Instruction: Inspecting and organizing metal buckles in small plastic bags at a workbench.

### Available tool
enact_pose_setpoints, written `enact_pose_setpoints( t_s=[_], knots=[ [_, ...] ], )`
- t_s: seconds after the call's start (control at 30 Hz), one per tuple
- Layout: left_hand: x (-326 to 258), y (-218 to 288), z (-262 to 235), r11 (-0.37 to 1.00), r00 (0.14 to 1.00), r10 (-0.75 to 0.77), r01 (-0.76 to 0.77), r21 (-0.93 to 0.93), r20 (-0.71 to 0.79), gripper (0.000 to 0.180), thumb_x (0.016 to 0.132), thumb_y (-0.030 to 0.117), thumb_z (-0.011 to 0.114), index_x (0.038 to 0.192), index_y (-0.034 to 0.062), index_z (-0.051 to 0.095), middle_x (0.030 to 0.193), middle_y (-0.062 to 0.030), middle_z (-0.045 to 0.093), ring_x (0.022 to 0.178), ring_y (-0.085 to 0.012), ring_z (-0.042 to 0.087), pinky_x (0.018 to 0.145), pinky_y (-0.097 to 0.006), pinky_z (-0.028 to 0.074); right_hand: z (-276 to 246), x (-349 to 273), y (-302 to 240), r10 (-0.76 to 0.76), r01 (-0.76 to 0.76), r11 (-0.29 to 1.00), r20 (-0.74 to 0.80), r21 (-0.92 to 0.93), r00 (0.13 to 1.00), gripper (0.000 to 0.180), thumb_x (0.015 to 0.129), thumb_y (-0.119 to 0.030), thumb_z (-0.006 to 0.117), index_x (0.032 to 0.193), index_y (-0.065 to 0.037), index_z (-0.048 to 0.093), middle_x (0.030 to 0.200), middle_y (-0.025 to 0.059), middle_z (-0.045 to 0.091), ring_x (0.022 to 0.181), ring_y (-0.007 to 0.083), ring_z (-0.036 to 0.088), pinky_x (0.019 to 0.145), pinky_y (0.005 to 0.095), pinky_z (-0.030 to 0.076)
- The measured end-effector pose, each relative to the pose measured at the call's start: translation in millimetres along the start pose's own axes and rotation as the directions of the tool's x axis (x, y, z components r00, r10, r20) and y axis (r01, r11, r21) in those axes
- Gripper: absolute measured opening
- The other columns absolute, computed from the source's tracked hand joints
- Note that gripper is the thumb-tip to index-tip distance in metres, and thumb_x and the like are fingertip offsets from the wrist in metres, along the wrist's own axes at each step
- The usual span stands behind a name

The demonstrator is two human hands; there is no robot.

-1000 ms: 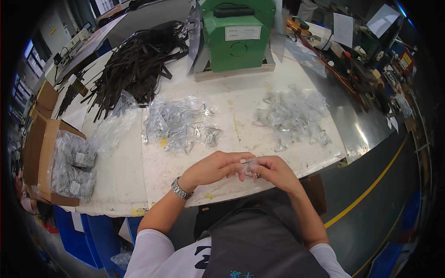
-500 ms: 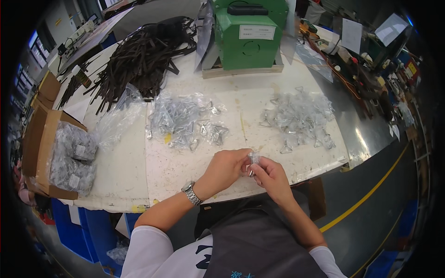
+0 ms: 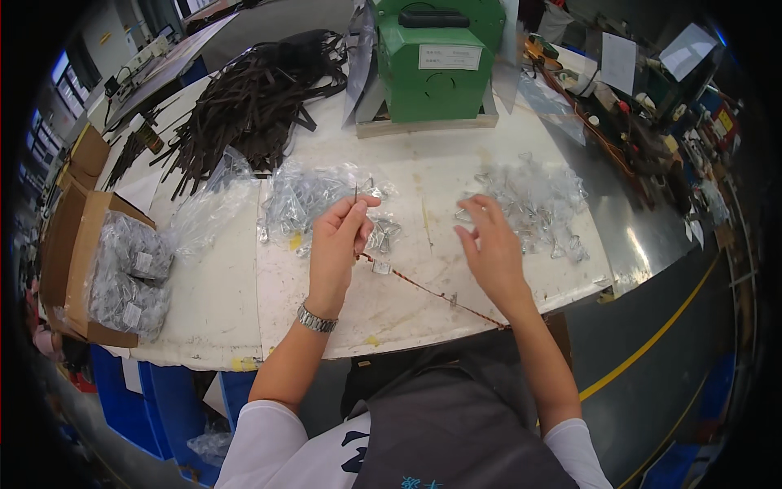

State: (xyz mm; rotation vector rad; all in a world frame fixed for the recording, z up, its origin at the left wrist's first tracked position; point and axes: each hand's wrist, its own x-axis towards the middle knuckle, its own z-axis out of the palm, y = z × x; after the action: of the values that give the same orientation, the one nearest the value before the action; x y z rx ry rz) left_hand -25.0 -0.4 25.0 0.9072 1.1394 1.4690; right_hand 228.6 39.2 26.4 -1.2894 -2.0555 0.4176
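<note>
My left hand [image 3: 338,232] is closed in a pinch above the left pile of small metal triangle rings [image 3: 314,204] in clear plastic. A thin dark pointed tool [image 3: 356,192] sticks up from its fingers. From below that hand a reddish-brown cord [image 3: 428,288] slants down to the table's near edge. A small clear, squarish piece [image 3: 380,266] lies beside the cord. My right hand [image 3: 494,254] is open, fingers apart, at the near left side of the right pile of metal triangle rings [image 3: 538,200], also in clear plastic. Nothing shows between its fingers.
A green machine [image 3: 440,73] stands on a wooden base at the back. Dark straps [image 3: 252,98] are heaped at the back left. A cardboard box [image 3: 77,277] with bagged parts sits at the left edge. Tools and papers [image 3: 619,61] crowd the far right.
My hands were together at the near edge around a small bagged metal piece; now they are apart. The left moved up and left and holds the pointed tool; the right moved up and opened.
</note>
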Motion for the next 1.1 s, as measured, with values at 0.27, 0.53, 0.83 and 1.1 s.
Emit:
enact_pose_setpoints(
  t_s=[0.27, 0.53, 0.83, 1.1],
  knots=[
    [9, -16, 2, 1.000, 0.999, -0.017, 0.016, 0.007, 0.035, 0.022, 0.109, 0.019, 0.061, 0.113, 0.0033, 0.075, 0.071, 0.0066, 0.056, 0.056, -0.0003, 0.043, 0.051, -0.018, 0.032, 109, 52, 1, -0.074, 0.079, 0.997, 0.243, -0.010, 0.967, 0.038, 0.085, -0.020, 0.084, 0.116, -0.004, 0.066, 0.119, 0.0151, 0.063, 0.109, 0.0377, 0.063, 0.090, 0.0450, 0.055],
    [2, -4, 2, 0.997, 0.998, -0.007, 0.002, 0.078, 0.064, 0.022, 0.109, 0.017, 0.059, 0.111, 0.0018, 0.075, 0.070, 0.0056, 0.057, 0.058, -0.0013, 0.043, 0.052, -0.019, 0.033, 82, 16, 1, -0.194, 0.158, 0.964, 0.159, 0.214, 0.968, 0.010, 0.085, -0.003, 0.071, 0.094, -0.007, 0.072, 0.101, 0.0134, 0.065, 0.100, 0.0351, 0.064, 0.084, 0.0468, 0.054],
    [14, -24, -13, 0.883, 0.981, 0.154, -0.191, 0.428, 0.119, 0.020, 0.103, 0.014, 0.065, 0.114, 0.0008, 0.074, 0.078, -0.0031, 0.066, 0.068, -0.0099, 0.059, 0.062, -0.026, 0.045, 29, 0, -11, -0.041, 0.213, 0.928, 0.483, -0.306, 0.874, 0.019, 0.089, -0.015, 0.075, 0.107, -0.010, 0.073, 0.100, 0.0099, 0.067, 0.094, 0.0305, 0.068, 0.078, 0.0452, 0.056],
    [-4, -52, 15, 0.417, 0.917, 0.249, -0.391, 0.820, 0.310, 0.044, 0.091, 0.014, 0.076, 0.133, 0.0058, 0.065, 0.119, -0.0159, 0.069, 0.097, -0.0343, 0.071, 0.083, -0.042, 0.057, 52, -4, 16, -0.072, 0.072, 0.997, 0.218, 0.010, 0.973, 0.034, 0.084, -0.022, 0.086, 0.106, -0.004, 0.068, 0.113, 0.0133, 0.064, 0.101, 0.0331, 0.065, 0.086, 0.0415, 0.055]
  ],
)
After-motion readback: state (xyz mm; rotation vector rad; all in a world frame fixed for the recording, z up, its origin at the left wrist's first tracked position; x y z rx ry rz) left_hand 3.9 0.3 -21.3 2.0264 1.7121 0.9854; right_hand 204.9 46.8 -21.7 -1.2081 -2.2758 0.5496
